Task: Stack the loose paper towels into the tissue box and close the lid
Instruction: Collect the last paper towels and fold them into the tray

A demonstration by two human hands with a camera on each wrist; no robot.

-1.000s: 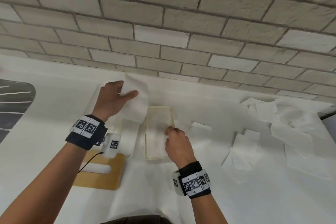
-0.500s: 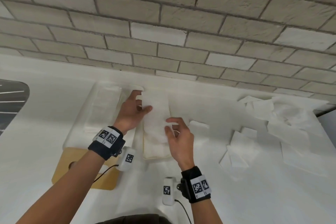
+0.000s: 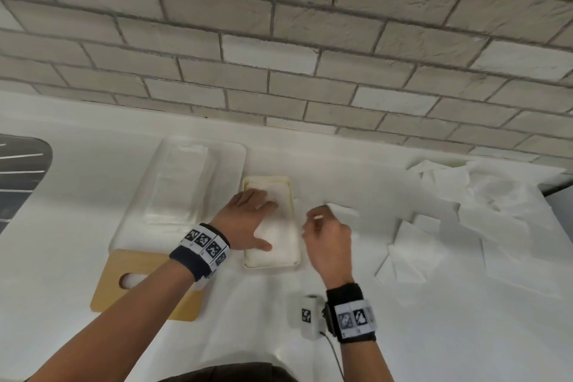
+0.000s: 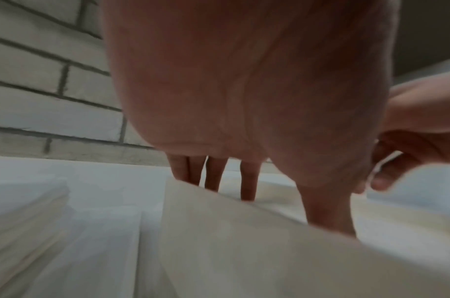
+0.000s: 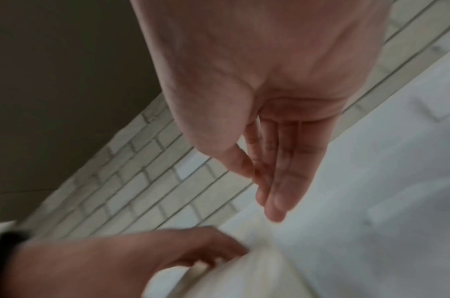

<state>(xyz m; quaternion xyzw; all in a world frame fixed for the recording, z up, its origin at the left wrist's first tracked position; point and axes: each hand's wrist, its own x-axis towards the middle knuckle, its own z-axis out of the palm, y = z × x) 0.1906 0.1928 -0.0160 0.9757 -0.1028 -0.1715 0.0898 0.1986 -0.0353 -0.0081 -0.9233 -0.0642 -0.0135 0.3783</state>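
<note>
Counter [image 3: 93, 195]: we have a wide white surface against the brick wall [image 3: 279, 40]; bare room lies in front of the box and toward us, while the right side is crowded with paper.
Loose paper towels [image 3: 465, 220]: a scattered heap lies well apart to our right, overlapping one another, still outside the box.
Clear tray [image 3: 229, 152]: it sits just left of the box with a neat stack of towels [image 3: 176, 186] on it; its right edge is close to the box wall, so there is little gap there.
Wooden lid [image 3: 111, 288]: it lies flat at the tray's near end, partly under our left forearm, slot facing up; not yet on the box.
Tissue box [image 3: 269, 262]: open, cream rim visible. Half a second ago a towel was held above it between both hands; now that towel lies inside, so we judge one more sheet is stacked and many remain.
Left hand [image 3: 251, 220]: fingers straight, palm pressing the towel flat inside the box.
Right hand [image 3: 325, 232]: it has left the box and moved right, empty, fingers loosely extended, beside a folded towel [image 3: 344, 211]; we judge that is the next pick.
</note>
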